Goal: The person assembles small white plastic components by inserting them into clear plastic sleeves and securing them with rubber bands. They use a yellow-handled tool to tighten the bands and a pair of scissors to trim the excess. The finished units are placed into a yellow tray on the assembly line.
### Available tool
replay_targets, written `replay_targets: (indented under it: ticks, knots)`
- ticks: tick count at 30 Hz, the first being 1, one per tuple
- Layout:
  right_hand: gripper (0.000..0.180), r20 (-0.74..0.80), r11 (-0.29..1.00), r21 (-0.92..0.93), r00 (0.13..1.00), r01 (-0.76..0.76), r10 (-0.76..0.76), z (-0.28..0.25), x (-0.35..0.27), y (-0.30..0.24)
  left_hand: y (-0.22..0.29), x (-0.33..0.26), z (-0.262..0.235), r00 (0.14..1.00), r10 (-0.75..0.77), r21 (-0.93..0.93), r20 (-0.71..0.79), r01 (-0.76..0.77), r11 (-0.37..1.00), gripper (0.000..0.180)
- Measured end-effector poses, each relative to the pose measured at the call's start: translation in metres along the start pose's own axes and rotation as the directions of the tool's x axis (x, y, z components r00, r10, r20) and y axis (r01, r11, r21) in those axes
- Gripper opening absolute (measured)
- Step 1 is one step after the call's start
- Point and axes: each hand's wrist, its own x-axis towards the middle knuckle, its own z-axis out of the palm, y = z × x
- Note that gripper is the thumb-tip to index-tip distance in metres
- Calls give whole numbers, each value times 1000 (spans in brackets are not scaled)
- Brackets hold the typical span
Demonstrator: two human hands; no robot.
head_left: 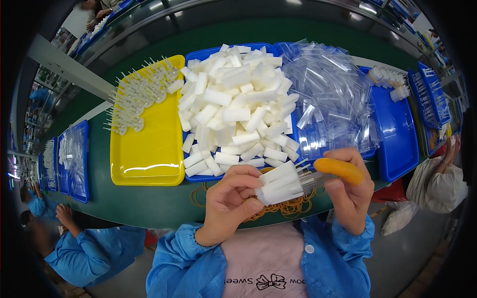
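In front of my chest, my left hand [232, 196] grips a bundle of white foam blocks [280, 185] at its left end, with its fingers and thumb closed round it. Clear plastic seems to wrap the bundle, and thin pale rods stick out of its right end. My right hand [350, 191] is at those rods, its thumb and index finger bent toward each other; what lies between them is hard to make out. An orange finger cot [339, 170] covers that index finger. Below the bundle, many tan rubber bands [290, 207] lie on the green table.
A yellow tray [144, 159] holds white pieces with thin stems. The blue tray [195, 178] beside it is heaped with foam blocks. Clear plastic sleeves [328, 94] fill another tray. A blue tray [397, 134] at right holds finished-looking bundles [386, 77]. A co-worker's blue sleeve [94, 253] shows at left.
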Motion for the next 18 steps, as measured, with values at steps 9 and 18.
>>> replay_targets:
  ticks: [9, 18]
  knots:
    - [17, -173, 989, 78, 979, 122, -107, 12, -21, 5, 5, -1, 5, 997, 43, 89, 58, -48, 995, 38]
    - [19, -73, 991, 122, 996, 50, -41, 21, -25, -3, -1, -7, 4, 994, 60, 42, 86, -63, 997, 39]
